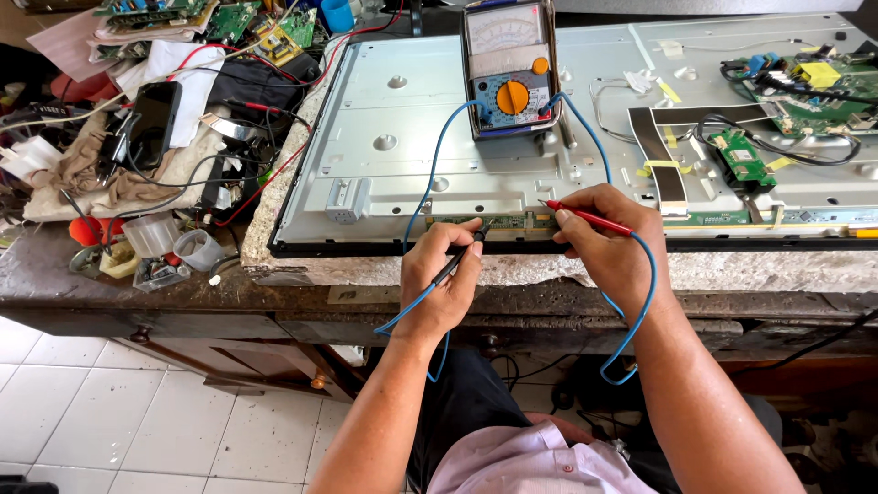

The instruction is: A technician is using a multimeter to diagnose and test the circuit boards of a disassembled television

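Both forearms reach fwd, left hand (441, 279) & right hand (608, 240) each in closed pinch grip, knuckles up.

We had a black phone (154, 117), loose green circuit boards (233, 20), a blue cup (337, 13) and clear plastic tubs (152, 234) cluttering the bench's left side.

Bright, even daylight, no harsh shadows. Soft glare on the metal TV back panel (412, 119) toward the desk's far edge. Sharp focus at centre; slight wide-angle bending at frame edges. No motion blur.
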